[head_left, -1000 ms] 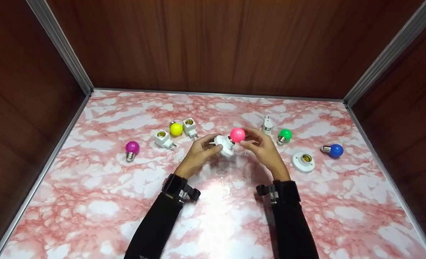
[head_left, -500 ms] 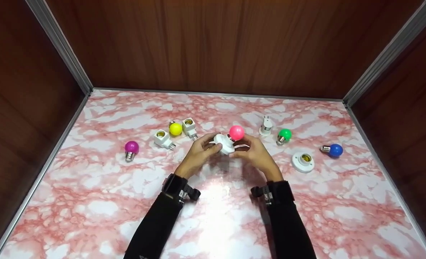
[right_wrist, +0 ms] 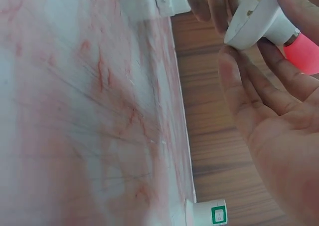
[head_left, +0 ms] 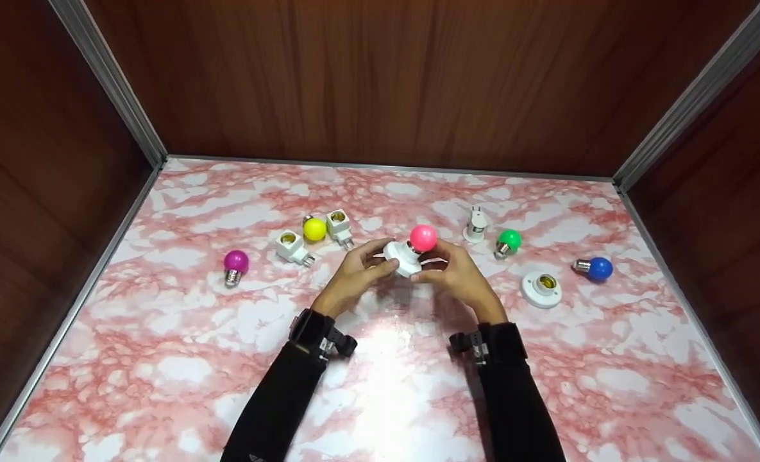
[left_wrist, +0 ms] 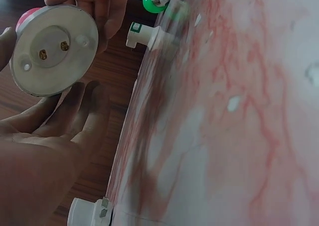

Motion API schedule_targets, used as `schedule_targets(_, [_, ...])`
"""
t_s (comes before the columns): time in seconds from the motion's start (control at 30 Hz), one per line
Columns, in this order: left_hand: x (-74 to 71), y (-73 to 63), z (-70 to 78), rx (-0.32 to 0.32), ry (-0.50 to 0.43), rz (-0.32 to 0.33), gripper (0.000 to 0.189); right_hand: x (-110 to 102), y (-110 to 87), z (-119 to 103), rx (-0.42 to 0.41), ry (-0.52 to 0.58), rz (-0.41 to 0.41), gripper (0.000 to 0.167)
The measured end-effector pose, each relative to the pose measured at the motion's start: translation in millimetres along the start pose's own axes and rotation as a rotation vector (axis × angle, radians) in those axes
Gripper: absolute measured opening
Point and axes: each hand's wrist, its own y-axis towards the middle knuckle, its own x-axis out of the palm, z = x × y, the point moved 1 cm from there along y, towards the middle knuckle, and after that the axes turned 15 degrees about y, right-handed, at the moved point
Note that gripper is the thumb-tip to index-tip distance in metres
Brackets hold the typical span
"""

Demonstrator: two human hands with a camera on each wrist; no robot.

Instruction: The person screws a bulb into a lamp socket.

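Observation:
Raised over the table, a white round lamp holder (head_left: 402, 260) carries a pink bulb (head_left: 423, 237) in its socket. A bit of the bulb's metal screw base (right_wrist: 293, 37) shows at the socket mouth. My left hand (head_left: 359, 266) grips the holder's left rim between thumb and fingers. From the other side my right hand (head_left: 453, 273) holds the same disc, its thumb and fingertips at the rim below the bulb. The disc's underside (left_wrist: 52, 71), with two brass contacts, faces the left wrist camera. Both hands are close together at the table's middle.
Leftward lie a purple bulb (head_left: 236, 262), a yellow bulb (head_left: 314, 230) and two square plug-in sockets (head_left: 289, 246). To the right are a plug-in socket with a switch (head_left: 476, 226), a green bulb (head_left: 510, 240), another round holder (head_left: 541, 290) and a blue bulb (head_left: 600, 269). Wooden walls (head_left: 380, 83) enclose the table.
My right hand has shifted from the pink bulb down and left onto the lamp holder's rim. The left hand keeps its grip, almost still. Over the last half second little differs.

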Motion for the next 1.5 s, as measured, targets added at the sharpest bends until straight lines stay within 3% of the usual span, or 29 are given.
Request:
schedule_targets(0.27, [-2.4,0.4,-1.7,-0.029,0.054,-0.029,0.065,-5,-1.5,5,0.02,0.007,-0.022,0.06])
schedule_targets(0.4, [-10.0,-1.7,-1.1,-0.05,0.105,-0.003,0.063,-9,-2.6,8,0.033,-0.012,-0.02,0.062])
schedule_targets(0.53, [-21.7,-3.2,-0.3,-0.044,0.186,0.092,0.056,-16,-4.1,11,0.041,-0.049,0.002,0.063])
schedule_targets(0.73, [-42.0,-4.7,3.0,-0.028,0.397,0.267,0.049,-30,-9.3,13,0.059,-0.142,0.067,0.061])
schedule_targets(0.97, [-68.5,-8.4,4.1,-0.026,0.531,0.466,0.043,-46,-15.4,11,0.13,-0.252,0.125,0.065])
schedule_targets(1.23, [-101.4,-18.1,3.0,-0.025,0.644,0.679,0.042,-68,-21.2,12,0.125,-0.458,0.16,0.066])
schedule_targets(1.5, [-112.6,-23.0,-0.7,-0.152,0.702,0.749,0.046,-85,-28.9,12,0.184,-0.49,0.18,0.066])
